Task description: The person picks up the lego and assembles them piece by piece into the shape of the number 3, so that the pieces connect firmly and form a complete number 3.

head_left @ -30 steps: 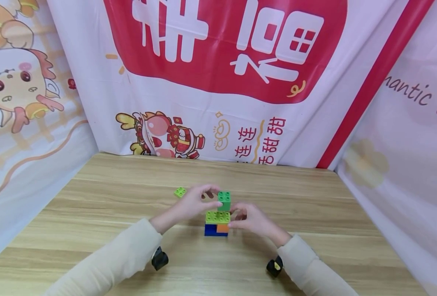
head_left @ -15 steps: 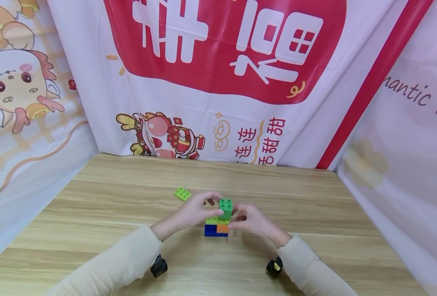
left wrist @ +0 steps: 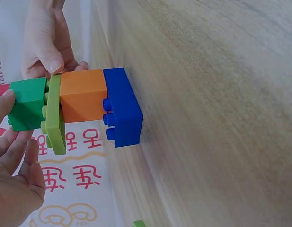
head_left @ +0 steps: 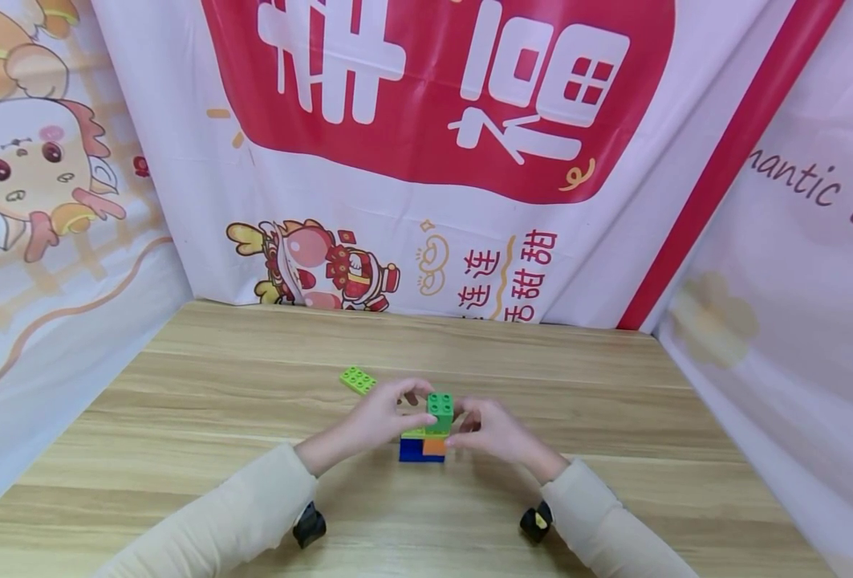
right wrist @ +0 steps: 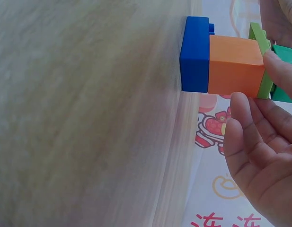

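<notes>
A stack of toy building bricks stands on the table: a blue brick [left wrist: 124, 106] at the bottom, an orange brick [left wrist: 84, 96] on part of it, and a thin lime plate [left wrist: 54, 113] across the orange one. My left hand [head_left: 379, 413] pinches a green brick [head_left: 440, 413] between thumb and fingers, at one end of the lime plate; a narrow gap with studs shows between them in the left wrist view. From the other side my right hand [head_left: 494, 433] grips the lime plate, its thumb [right wrist: 280, 71] at the plate's edge and fingers beneath the orange brick's level.
Behind my left hand a loose lime plate [head_left: 357, 380] lies on the wooden table [head_left: 578, 385]. A printed white and red cloth [head_left: 412, 177] hangs at the back, with more cloth along both sides.
The green brick has come down with my left hand from above the stack onto the right end of the lime plate. My right hand has stayed in place.
</notes>
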Tool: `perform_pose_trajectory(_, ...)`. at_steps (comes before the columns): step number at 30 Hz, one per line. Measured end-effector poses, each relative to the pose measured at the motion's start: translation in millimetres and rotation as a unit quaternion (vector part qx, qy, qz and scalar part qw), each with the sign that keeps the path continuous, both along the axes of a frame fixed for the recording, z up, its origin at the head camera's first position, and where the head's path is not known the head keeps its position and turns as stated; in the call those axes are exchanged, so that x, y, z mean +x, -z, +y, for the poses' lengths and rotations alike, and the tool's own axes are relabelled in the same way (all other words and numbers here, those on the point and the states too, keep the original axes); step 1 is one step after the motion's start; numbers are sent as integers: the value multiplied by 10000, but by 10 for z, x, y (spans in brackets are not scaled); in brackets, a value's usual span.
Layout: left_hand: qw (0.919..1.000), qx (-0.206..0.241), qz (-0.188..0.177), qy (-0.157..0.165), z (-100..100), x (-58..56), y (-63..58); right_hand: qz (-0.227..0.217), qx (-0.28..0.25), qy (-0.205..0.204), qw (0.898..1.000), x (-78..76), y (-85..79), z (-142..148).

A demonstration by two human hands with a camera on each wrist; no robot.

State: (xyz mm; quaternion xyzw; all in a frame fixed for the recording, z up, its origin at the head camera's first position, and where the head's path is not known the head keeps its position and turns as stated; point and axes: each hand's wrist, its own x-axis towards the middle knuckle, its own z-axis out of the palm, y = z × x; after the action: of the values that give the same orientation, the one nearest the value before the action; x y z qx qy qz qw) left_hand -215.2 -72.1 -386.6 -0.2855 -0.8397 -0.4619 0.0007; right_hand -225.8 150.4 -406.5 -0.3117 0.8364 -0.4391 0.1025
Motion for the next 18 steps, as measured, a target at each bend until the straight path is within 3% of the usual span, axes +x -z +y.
perform_pose_trajectory(18,9975,-383,545,228,-9,25,-15,2,-24,-7,10000,0,17,-11)
